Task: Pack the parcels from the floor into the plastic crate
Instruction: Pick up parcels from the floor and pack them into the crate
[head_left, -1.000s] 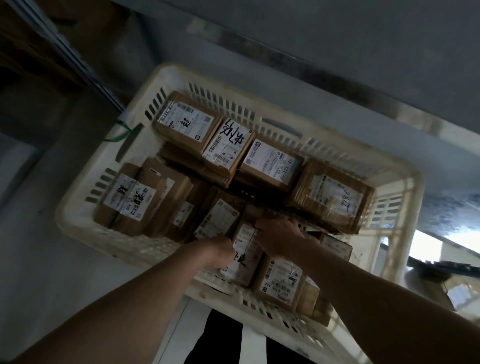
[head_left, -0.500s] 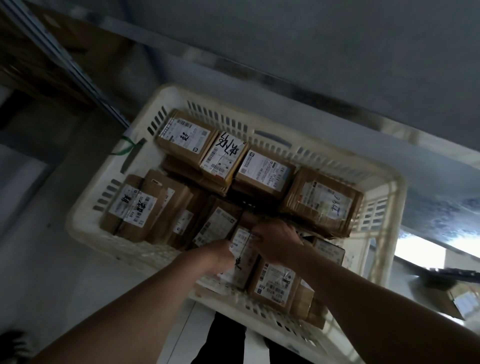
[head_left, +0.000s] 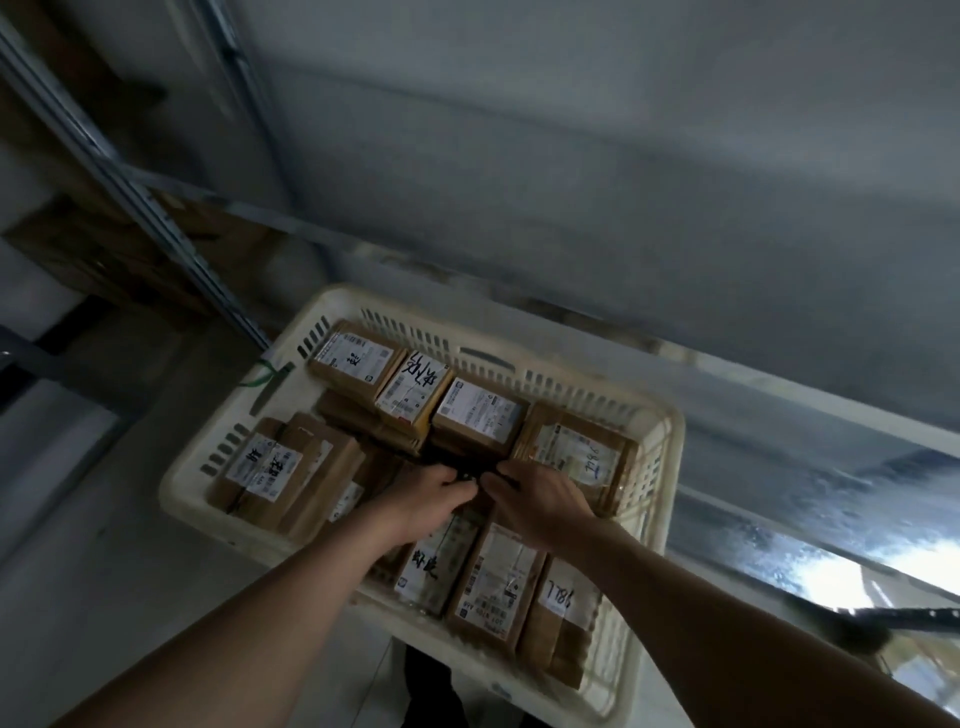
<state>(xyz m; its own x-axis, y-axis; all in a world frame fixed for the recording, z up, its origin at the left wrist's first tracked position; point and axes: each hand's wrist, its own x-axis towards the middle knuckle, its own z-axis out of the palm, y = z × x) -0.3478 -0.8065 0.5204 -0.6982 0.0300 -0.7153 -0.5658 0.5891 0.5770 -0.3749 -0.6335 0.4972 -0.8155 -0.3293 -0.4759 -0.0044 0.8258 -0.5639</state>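
Two hands, left hand (head_left: 426, 501) and right hand (head_left: 540, 499), reach into the crate's (head_left: 670, 467) middle, fingers curled down among packed parcels; whether they grip anything is hidden. Three parcels (head_left: 493, 577) stand nearest, four line the far wall.

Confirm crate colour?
Cream-white slotted plastic crate, seen clearest in the head view, its only view.

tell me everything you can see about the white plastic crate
The plastic crate is cream-white and rectangular, with rounded rims and slotted vent walls. It sits on the grey floor, seen tilted, and is nearly full of brown cardboard parcels with white labels. A green tie marks its far left corner. Both hands reach into its middle among the parcels.
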